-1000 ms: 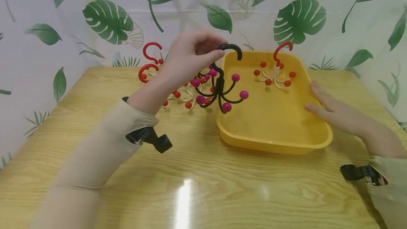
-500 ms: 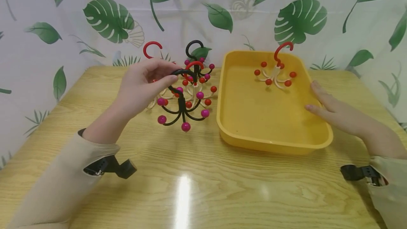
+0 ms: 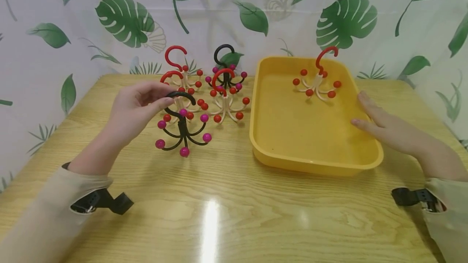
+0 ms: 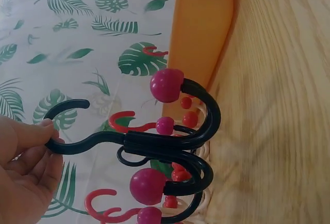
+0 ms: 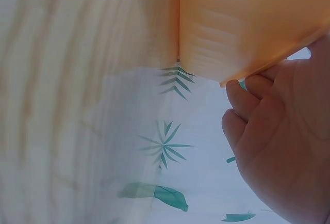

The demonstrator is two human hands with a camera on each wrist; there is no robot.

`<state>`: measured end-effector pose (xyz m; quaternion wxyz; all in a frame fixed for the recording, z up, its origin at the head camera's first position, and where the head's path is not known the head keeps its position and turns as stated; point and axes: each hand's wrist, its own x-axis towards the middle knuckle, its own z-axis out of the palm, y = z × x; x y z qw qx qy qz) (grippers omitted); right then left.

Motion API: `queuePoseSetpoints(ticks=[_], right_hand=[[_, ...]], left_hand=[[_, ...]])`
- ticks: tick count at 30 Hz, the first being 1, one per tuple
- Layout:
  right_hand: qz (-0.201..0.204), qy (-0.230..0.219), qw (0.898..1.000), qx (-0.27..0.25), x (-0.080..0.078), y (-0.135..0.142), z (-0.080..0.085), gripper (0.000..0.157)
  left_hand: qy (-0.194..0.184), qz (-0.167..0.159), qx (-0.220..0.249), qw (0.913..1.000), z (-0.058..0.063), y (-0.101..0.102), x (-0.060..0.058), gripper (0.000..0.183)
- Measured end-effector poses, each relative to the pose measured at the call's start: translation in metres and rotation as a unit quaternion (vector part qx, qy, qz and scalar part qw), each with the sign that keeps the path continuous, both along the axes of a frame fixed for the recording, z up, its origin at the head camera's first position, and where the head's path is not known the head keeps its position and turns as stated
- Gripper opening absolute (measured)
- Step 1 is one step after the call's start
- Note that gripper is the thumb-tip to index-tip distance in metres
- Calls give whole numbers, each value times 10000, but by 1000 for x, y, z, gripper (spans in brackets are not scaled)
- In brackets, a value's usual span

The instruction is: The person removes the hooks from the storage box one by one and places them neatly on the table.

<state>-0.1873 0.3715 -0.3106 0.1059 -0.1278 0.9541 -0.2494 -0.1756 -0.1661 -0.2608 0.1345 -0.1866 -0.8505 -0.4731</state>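
Note:
My left hand [image 3: 133, 111] pinches the curved top of a black multi-arm hanging hook [image 3: 182, 127] between thumb and fingers. Magenta balls tip its arms, which spread below the hand over the table's left half. The left wrist view shows the same hook's stem [image 4: 149, 140] lying sideways across the picture. On the far side, my right hand [image 3: 400, 135] grips the right rim of a yellow tray [image 3: 310, 165], thumb on the inside and other fingers outside. Inside the tray, toward the back, stands a cream hook [image 3: 317, 82] with a red top and red balls.
Behind the held hook stand several cream hooks with red tops, one cream hook [image 3: 225, 104] close to the tray's left wall. Another black hook [image 3: 226, 77] with magenta balls stands at the back. A leaf-print cloth [image 3: 120, 21] hangs behind the wooden table [image 3: 226, 214].
My left hand has carried the black hook left and toward me, away from the tray's left edge, uncovering the hooks behind. The right hand and the tray have stayed put.

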Motion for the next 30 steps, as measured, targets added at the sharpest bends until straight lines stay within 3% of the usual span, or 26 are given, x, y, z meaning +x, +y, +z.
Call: queuePoseSetpoints(ticks=[16,30], right_hand=[[17,-24,10000,-41,0,-2,0,77],[35,10,10000,-69,1,-2,1,76]], left_hand=[[-362,203,91,9991,-22,-17,-8,23],[-574,450,203,9971,-28,-23,-8,23]])
